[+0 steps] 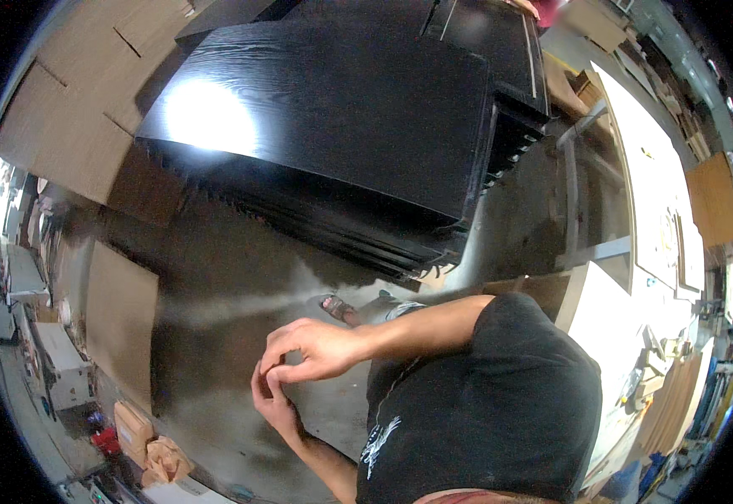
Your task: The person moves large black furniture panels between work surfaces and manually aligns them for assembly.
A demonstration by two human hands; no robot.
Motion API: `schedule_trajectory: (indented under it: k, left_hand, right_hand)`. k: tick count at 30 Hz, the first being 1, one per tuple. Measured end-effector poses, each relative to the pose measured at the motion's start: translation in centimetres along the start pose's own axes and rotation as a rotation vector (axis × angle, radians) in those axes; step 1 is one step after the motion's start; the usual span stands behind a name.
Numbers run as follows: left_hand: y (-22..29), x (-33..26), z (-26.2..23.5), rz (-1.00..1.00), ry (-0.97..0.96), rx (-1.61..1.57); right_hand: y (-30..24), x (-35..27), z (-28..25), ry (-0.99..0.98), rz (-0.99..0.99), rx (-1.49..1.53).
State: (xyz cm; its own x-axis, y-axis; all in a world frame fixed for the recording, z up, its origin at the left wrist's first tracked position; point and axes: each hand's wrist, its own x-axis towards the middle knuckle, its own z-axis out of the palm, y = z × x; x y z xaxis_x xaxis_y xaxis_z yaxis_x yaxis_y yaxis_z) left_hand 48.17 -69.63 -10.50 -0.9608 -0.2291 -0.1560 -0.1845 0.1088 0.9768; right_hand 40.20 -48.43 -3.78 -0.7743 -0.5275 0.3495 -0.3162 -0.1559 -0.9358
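My right hand (320,348) is bent inward, thumb and fingers curled into a ring. Its fingertips meet those of my left hand (277,408), just below it. The left hand's fingers are closed too, against the right hand's. Whatever lies between the fingertips, if anything, is hidden or too small to see. Both hands are over the dark floor in front of my black T-shirt (484,403). Beyond them is a stack of black wood-grained panels (341,109), with a bright light reflection on its top at the left. Neither hand touches the stack.
Brown cardboard sheets (72,92) lie to the far left, and another cardboard piece (121,323) is below them. On the right stands a white-topped table (648,185) with a metal frame. A brown paper package (133,433) is at lower left. A sandalled foot (338,309) shows on the floor.
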Motion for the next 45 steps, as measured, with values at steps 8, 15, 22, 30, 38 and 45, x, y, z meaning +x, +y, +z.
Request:
schedule_trajectory:
  k: [8, 15, 22, 30, 38, 45]
  left_hand:
    - [4.3, 10.9, -3.9, 0.042, -0.223, 0.113]
    - [3.7, 16.1, -11.6, -0.208, -0.603, 0.163]
    - [2.0, 21.1, -21.7, -0.063, -1.123, -0.065]
    - [5.0, 28.2, -37.2, -0.121, -0.987, 0.123]
    - [1.3, 28.6, -50.5, -0.019, -0.550, -0.072]
    - [-0.9, 28.1, -59.4, -0.096, 0.018, -0.146]
  right_hand:
    - [7.5, 7.3, -1.0, 0.287, 0.290, -0.058]
    - [9.1, 18.7, 4.3, 0.262, 0.281, 0.015]
    - [14.0, 29.0, 12.4, 0.169, 0.302, -0.125]
    - [14.7, 43.4, 27.1, 0.065, 0.275, -0.124]
    - [25.0, 52.1, 35.0, -0.023, 0.530, -0.211]
    - [61.2, 42.5, 24.4, -0.617, 0.884, -0.504]
